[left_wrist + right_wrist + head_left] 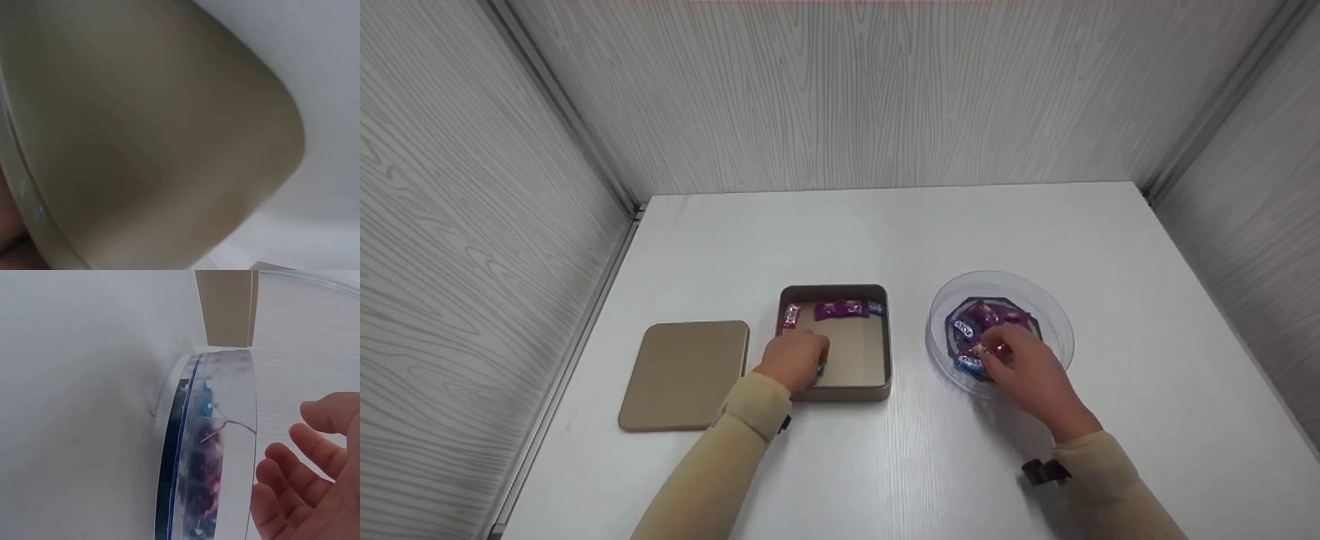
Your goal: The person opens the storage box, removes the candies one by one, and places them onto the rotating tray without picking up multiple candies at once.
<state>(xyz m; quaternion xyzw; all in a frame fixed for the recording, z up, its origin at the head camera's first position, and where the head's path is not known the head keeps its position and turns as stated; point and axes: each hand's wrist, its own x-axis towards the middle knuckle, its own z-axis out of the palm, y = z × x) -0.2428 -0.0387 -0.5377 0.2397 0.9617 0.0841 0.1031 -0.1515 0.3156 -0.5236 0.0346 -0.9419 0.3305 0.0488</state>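
My left hand reaches down inside the left part of a gold-brown square tin, its curled fingers pinching a small blue-wrapped candy. Along the tin's back lie a red-wrapped candy, purple-wrapped candies and another blue one. The left wrist view is filled mostly by the tin's outer side. Over the clear round bowl, my right hand hovers above a pile of purple, blue and red candies. Its fingers are loosely bent with nothing between them.
A flat gold-brown lid lies on the white table left of the tin. Wood-grain panels enclose the table at the back and both sides. Between tin and bowl there is a narrow gap.
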